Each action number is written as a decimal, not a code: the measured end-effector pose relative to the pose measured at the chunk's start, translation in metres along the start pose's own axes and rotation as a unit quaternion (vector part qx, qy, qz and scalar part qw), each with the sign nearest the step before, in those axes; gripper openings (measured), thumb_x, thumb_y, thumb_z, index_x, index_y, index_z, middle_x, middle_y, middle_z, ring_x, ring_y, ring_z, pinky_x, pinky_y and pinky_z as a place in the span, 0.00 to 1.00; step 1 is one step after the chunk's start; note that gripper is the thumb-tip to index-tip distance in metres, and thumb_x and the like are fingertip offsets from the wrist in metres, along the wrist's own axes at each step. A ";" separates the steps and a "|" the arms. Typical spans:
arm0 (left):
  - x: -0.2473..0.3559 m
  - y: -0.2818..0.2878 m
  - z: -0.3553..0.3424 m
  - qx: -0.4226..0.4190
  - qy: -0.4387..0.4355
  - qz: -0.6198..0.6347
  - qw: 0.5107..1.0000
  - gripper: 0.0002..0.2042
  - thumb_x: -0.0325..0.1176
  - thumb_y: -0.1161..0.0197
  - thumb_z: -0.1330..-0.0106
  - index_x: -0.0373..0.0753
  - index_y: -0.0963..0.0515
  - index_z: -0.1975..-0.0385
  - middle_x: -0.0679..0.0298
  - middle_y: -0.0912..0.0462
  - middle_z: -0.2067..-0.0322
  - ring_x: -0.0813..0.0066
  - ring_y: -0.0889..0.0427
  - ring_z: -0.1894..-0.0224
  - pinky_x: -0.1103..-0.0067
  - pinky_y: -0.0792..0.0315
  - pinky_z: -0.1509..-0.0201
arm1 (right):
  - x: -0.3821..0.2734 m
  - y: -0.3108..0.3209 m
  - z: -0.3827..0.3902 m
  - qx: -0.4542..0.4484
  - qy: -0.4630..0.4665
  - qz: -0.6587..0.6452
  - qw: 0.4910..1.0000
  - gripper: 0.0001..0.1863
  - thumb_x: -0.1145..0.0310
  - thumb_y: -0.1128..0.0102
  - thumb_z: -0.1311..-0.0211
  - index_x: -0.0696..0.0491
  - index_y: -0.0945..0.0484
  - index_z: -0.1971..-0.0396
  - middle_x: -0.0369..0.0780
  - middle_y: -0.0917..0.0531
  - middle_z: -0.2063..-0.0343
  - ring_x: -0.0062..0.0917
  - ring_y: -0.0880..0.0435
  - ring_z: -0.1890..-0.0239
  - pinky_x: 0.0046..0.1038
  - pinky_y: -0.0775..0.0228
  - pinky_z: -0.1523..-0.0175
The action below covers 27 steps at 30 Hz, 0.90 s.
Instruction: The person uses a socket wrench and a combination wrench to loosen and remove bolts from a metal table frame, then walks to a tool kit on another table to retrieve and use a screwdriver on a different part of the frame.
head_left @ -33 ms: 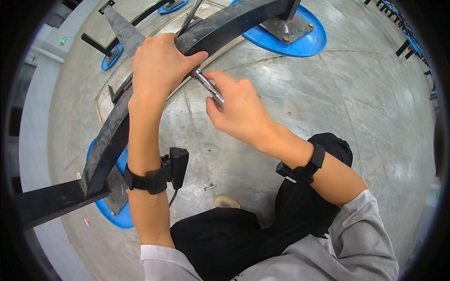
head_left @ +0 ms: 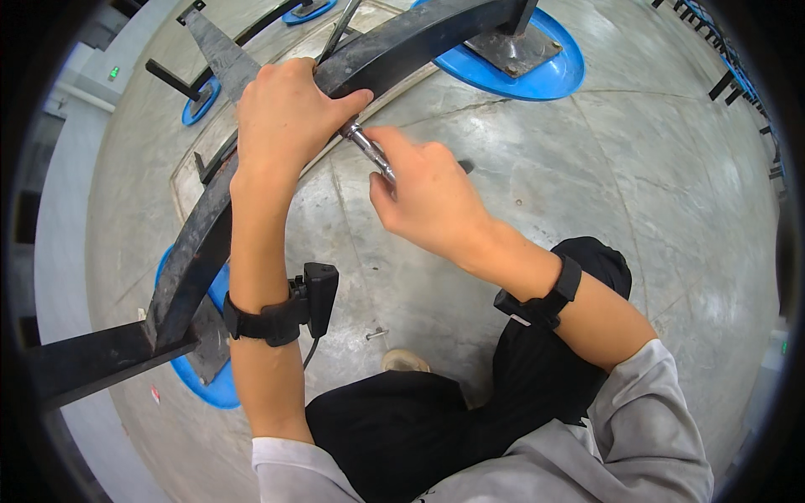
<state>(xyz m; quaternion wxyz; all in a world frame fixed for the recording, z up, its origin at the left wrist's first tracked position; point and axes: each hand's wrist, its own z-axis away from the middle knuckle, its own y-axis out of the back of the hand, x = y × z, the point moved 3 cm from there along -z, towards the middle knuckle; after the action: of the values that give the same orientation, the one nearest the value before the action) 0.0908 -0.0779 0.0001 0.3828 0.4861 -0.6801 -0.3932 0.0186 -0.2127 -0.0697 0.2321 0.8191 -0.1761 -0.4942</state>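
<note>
My left hand (head_left: 281, 117) is wrapped over a curved black metal beam (head_left: 411, 46), with its thumb lying along the near side. The fingertips on the far side are hidden. Just below that thumb, a shiny socket wrench (head_left: 369, 151) meets the underside of the beam. My right hand (head_left: 432, 197) is closed around the wrench's lower end, and a dark tip (head_left: 467, 166) shows beyond the knuckles. The fastener at the socket is hidden. A thin metal bar (head_left: 338, 32) rises at the beam's far side, next to my left hand.
Blue round discs (head_left: 566, 71) sit under the frame's foot plates (head_left: 511, 52). A straight black beam (head_left: 92, 360) joins the curved one at the left. On the concrete floor (head_left: 520, 151) lies a small bolt (head_left: 376, 333), near my shoe (head_left: 405, 360). Black frames (head_left: 729, 59) line the far right.
My right hand has turned slightly about the wrench. A dark tip now shows past its knuckles, and less of the shiny shaft is visible. My left hand stays in place.
</note>
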 end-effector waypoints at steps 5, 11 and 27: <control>0.002 0.000 -0.001 0.009 -0.010 -0.025 1.000 0.23 0.50 0.26 0.57 0.31 0.19 0.80 0.51 0.18 0.81 0.53 0.16 0.75 0.66 0.22 0.66 | 0.001 0.004 -0.001 -0.024 0.003 0.063 0.998 0.22 0.76 0.38 0.48 0.57 0.26 0.50 0.46 0.18 0.79 0.42 0.18 0.76 0.38 0.28 0.71; 0.002 0.002 -0.001 0.012 -0.009 -0.011 1.000 0.22 0.49 0.26 0.58 0.31 0.19 0.80 0.51 0.19 0.82 0.54 0.16 0.75 0.67 0.22 0.66 | 0.006 0.003 0.003 -0.065 -0.202 -0.392 0.895 0.28 0.74 0.34 0.46 0.60 0.29 0.45 0.34 0.23 0.80 0.19 0.26 0.78 0.26 0.35 0.70; 0.002 -0.001 0.001 0.009 -0.003 -0.001 1.000 0.23 0.49 0.27 0.58 0.31 0.19 0.79 0.51 0.18 0.80 0.53 0.16 0.74 0.67 0.22 0.65 | 0.004 0.000 0.002 0.005 0.032 0.066 0.997 0.22 0.75 0.39 0.43 0.55 0.31 0.48 0.36 0.23 0.84 0.22 0.26 0.83 0.30 0.34 0.76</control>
<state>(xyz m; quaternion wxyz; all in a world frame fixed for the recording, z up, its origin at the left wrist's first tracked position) 0.0896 -0.0802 -0.0010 0.3758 0.4890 -0.6841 -0.3896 0.0186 -0.2154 -0.0734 0.2662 0.8223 -0.2246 -0.4501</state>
